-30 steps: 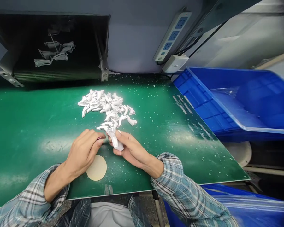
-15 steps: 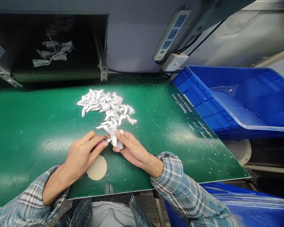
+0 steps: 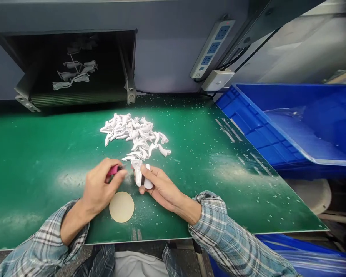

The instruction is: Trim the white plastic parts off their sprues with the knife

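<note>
Across your workspace, a green counter (image 3: 37, 161) filled the view from left to right, speckled with small pale flecks. A blue plastic crate (image 3: 248, 119) stood beyond its right edge, and a power strip (image 3: 212, 50) ran up the far wall. At the far left, a dark recess (image 3: 23, 77) showed a few pale shapes.

On the counter, a loose heap of white moulded parts (image 3: 135, 132) spread out on the far side of your hands, its near tip almost reaching them. A round tan disc (image 3: 121, 207) lay on the near side, just right of your left wrist.

Your left grip (image 3: 100, 184) was curled closed around a small pink-handled tool (image 3: 113, 170), its tip hidden by your fingers. Your right grip (image 3: 161, 186) was closed on a white plastic part (image 3: 137, 173), pinching it between thumb and fingers; a second white leg (image 3: 148, 177) beside it could have been the same piece or another, I couldn't tell. That part's long axis ran near to far, just right of the pink-handled tool, with a narrow gap between it and your left grip.
</note>
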The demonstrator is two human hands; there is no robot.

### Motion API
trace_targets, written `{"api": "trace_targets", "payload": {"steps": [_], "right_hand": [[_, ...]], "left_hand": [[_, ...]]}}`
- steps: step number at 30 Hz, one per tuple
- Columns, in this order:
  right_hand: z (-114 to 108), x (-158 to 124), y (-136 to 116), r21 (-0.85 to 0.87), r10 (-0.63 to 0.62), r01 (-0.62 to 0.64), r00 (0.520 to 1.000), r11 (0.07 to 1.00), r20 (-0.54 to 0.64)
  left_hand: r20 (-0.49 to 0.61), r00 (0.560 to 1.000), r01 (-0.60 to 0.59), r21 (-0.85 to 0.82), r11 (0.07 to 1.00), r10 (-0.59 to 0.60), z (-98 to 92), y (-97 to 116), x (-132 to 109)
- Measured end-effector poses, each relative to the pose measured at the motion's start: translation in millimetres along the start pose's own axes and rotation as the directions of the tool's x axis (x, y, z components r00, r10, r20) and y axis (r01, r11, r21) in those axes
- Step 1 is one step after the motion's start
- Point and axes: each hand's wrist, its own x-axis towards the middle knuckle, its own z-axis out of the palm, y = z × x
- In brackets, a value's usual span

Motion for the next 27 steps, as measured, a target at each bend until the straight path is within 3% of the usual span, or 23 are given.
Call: {"api": "trace_targets", "payload": {"steps": [1,3,5,8,12,14,17,22,27], "right_hand": [[0,0,-1,-0.009,-0.041,0.041,0.999,0.999,-0.005],[0,0,-3,-0.037,-0.100,0.100,0.995,0.994,0.002],[0,-1,-5,-0.039,-0.108,0.109,0.993,0.993,0.040],[-1,-1,-6,0.010,-0.050,0.049,0.991,0.999,0.122],[-1,0,-6,0.050,0.019,-0.026,0.990,0.998,0.140],[-1,0,-6,0.088,0.045,-0.058,0.989,0.994,0.142],[0,0,-7,0.143,0.051,-0.069,0.991,0.987,0.127],[-1,0,-7,0.169,0.080,-0.099,0.990,0.981,0.113],[1,-2,-7,0.187,0.091,-0.110,0.990,0.976,0.106]], "left_hand": [[0.132,0.985,0.128,-0.146,0.981,-0.108,2.3,3,-1],[0.346,0.908,0.359,-0.347,0.867,-0.237,6.5,9,-1],[0.371,0.883,0.439,-0.434,0.787,-0.288,7.6,12,1],[0.244,0.927,0.365,-0.412,0.835,-0.285,3.4,11,5],[0.215,0.970,0.168,-0.258,0.952,-0.113,-2.0,3,5],[0.169,0.980,0.130,-0.175,0.976,-0.100,-2.4,-2,2],[0.205,0.969,0.160,-0.078,0.984,-0.141,-1.2,-6,-1],[0.198,0.980,-0.063,0.201,0.977,0.022,0.4,-5,-2],[0.266,0.960,-0.151,0.256,0.955,0.080,1.0,-3,-2]]}}
